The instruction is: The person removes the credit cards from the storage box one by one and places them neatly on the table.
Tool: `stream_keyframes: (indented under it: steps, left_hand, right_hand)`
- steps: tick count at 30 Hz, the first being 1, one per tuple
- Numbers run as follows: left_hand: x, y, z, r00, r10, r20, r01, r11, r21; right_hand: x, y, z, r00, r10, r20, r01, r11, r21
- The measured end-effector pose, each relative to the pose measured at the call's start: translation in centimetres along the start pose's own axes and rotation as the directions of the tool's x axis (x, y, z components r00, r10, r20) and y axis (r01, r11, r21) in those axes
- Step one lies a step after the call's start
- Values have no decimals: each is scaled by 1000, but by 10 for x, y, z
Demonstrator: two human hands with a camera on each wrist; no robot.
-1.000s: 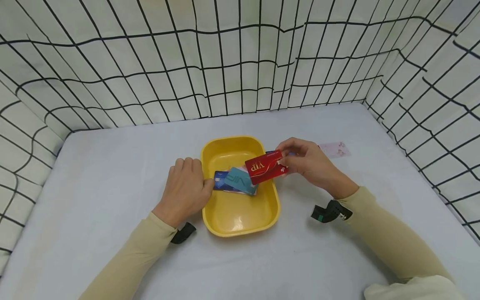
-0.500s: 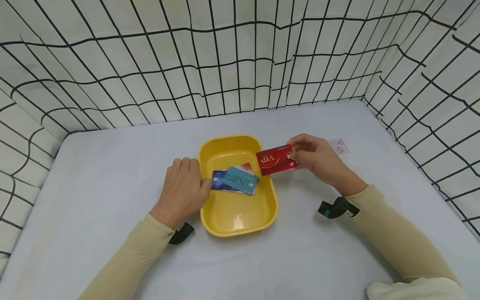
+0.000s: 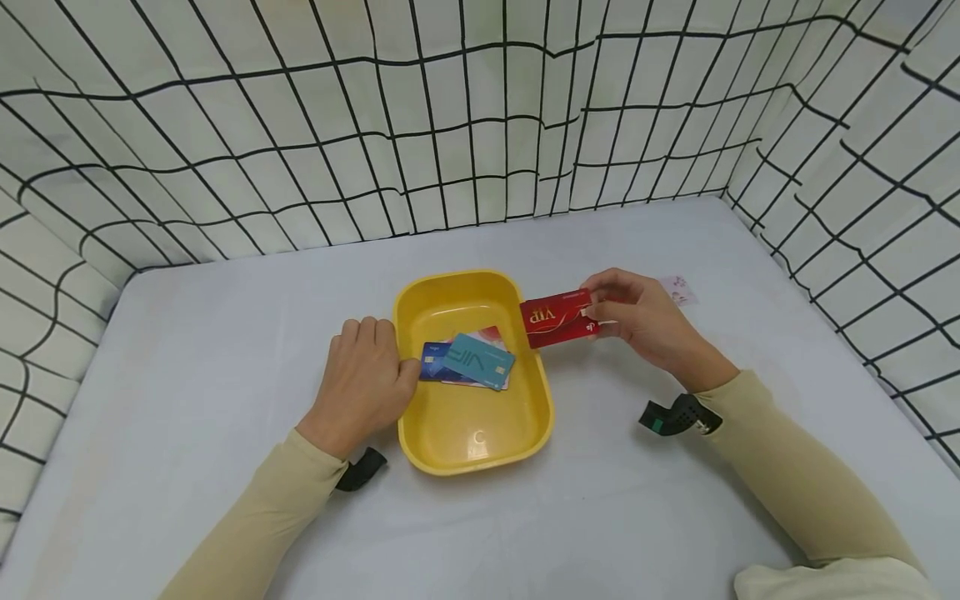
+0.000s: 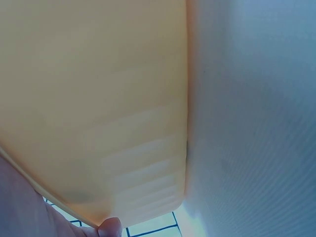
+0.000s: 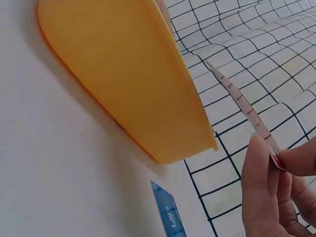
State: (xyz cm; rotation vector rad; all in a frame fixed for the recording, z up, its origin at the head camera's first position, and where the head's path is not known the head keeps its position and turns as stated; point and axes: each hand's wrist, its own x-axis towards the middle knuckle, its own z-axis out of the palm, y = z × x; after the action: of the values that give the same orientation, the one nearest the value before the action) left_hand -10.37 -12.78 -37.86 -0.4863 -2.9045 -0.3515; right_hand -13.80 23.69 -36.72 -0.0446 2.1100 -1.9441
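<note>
My left hand [image 3: 366, 379] grips the left rim of a yellow plastic tray [image 3: 476, 446]; its thumb lies over the edge. In the left wrist view a fingertip [image 4: 109, 227] shows at the rim, beside the tray's outer wall [image 4: 98, 98]. My right hand [image 3: 648, 325] pinches a red VIP card [image 3: 558, 318] by its right end, at the tray's right rim. The right wrist view shows that card [image 5: 242, 101] edge-on between thumb and fingers. Inside the tray, a teal card [image 3: 480, 360] overlaps a blue card [image 3: 432, 360] and a red-and-white card [image 3: 492, 335].
Another blue card [image 5: 170, 212] lies on the table beside the tray in the right wrist view. A pale pink slip [image 3: 678, 290] lies behind my right hand, partly covered. Black-lined white netting [image 3: 450, 125] borders the white tabletop [image 3: 225, 350].
My right hand has drawn the red card rightward, off the cards in the tray and out to the right rim. The left hand keeps its grip on the tray.
</note>
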Motion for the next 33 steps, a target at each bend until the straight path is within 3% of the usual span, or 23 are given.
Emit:
stream_keyframes:
  steps: [17,25,33]
  left_hand:
    - [0,-1,0,1000,8,-7,-8,1000,3]
    - [0,0,-2,1000,-11,17,11,1000,-5]
    - [1,0,1,1000,9,-8,-9,1000,-7]
  right_hand:
    - [3,10,-12,1000,14,-6,-14,1000,12]
    - [7,14,-13,998,50,-29,-51,998,-21]
    - [9,20,-16,996,89,-4,-89,996,-30]
